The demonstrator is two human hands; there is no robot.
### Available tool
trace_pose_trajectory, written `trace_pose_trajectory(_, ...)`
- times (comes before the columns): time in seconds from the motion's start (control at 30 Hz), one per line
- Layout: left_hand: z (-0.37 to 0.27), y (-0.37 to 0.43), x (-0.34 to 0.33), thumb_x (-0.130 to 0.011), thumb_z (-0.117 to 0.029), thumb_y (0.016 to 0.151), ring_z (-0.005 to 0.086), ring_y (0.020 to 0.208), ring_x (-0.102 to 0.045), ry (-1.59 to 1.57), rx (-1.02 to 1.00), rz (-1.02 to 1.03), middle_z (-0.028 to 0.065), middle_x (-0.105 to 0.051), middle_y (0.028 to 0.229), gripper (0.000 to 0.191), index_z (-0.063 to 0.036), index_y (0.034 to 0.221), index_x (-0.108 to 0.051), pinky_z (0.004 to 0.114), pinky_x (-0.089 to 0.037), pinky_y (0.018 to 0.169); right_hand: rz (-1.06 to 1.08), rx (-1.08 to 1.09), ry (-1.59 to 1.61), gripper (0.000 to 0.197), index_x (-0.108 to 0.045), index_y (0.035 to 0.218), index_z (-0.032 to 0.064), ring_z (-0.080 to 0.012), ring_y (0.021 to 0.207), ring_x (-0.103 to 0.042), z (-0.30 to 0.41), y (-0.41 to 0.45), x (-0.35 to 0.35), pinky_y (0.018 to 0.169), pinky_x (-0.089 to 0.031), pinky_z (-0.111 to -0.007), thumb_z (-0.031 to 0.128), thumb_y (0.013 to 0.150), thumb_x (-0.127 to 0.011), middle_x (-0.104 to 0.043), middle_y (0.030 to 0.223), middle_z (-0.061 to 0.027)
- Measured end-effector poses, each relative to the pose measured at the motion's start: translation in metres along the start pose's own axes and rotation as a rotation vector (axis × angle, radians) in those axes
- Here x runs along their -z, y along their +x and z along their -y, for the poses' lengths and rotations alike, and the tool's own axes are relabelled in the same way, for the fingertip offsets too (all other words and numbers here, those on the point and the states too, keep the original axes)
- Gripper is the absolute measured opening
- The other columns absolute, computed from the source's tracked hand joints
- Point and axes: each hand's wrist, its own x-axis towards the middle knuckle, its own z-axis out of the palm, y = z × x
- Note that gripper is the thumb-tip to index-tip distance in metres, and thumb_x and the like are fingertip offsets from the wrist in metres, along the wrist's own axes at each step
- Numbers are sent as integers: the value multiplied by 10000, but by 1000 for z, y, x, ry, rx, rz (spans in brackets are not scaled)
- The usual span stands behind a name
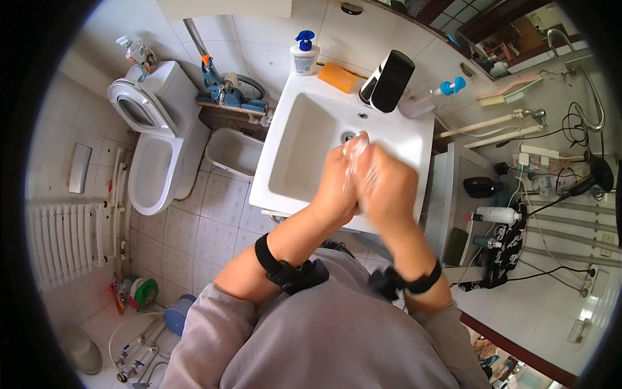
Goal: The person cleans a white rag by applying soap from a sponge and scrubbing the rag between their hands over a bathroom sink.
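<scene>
Over the near part of a white washbasin (311, 141), my left hand (337, 182) and my right hand (388, 185) are pressed together with white lather on them. Their fingers overlap, and the right one is blurred. Each forearm wears a black strap. Behind the basin bowl stands a black and white faucet or dispenser (391, 80); which one I cannot tell. An orange block (336, 77), perhaps a sponge or soap, lies on the back rim beside a white pump bottle (304, 58) with a blue top. A clear pump bottle (427, 99) with a light blue top is at the back right corner.
Left of the basin are a grey plastic bin (235, 151), a blue mop (228, 95) and a toilet (150, 170) with its lid raised. On the right, a grey shelf (449, 194) bears bottles near hanging cables and a black hair dryer (600, 174).
</scene>
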Motion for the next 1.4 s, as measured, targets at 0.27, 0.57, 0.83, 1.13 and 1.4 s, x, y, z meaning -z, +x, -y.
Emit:
trace_pose_trajectory(0.27,-2,-2,-4,-430,-290,914,47,634,-437,-27,28,21,-27,-466,713,251,-58,835,-484,219,-393,561,14,18,-67,196,-530,662,70,-293,440,-514,-2,3,1,412,-396,-362,205,803,-547,-510,516,-134)
trace_pose_trajectory(0.57,-9,-10,-27,-440,-272,910,52,571,-398,-62,80,-131,-43,-448,636,261,-80,738,-480,213,-356,509,88,-123,-105,226,-503,650,42,-357,474,-457,-17,16,10,434,-369,-377,180,829,-524,-456,518,-187)
trace_pose_trajectory(0.83,-5,-7,-13,-441,-290,911,43,551,-383,35,3,-10,-51,-435,639,272,-94,723,-451,206,-334,484,110,-189,-32,251,-475,613,36,-307,464,-511,-11,24,13,446,-401,-342,172,802,-569,-458,500,-168)
trace_pose_trajectory(1.13,-15,-7,-18,-444,-289,905,54,606,-366,73,57,49,-23,-439,668,283,-29,820,-515,217,-350,529,157,-130,-198,241,-579,768,7,-222,431,-484,-37,28,12,445,-390,-309,221,854,-506,-497,508,-96)
trace_pose_trajectory(1.4,-36,17,-2,-440,-425,882,164,897,-539,-2,212,30,103,-541,990,498,28,1087,-473,302,-439,816,178,-752,1029,373,-535,879,2,-120,762,-521,-45,2,21,737,-408,-249,326,923,-356,-559,815,-48)
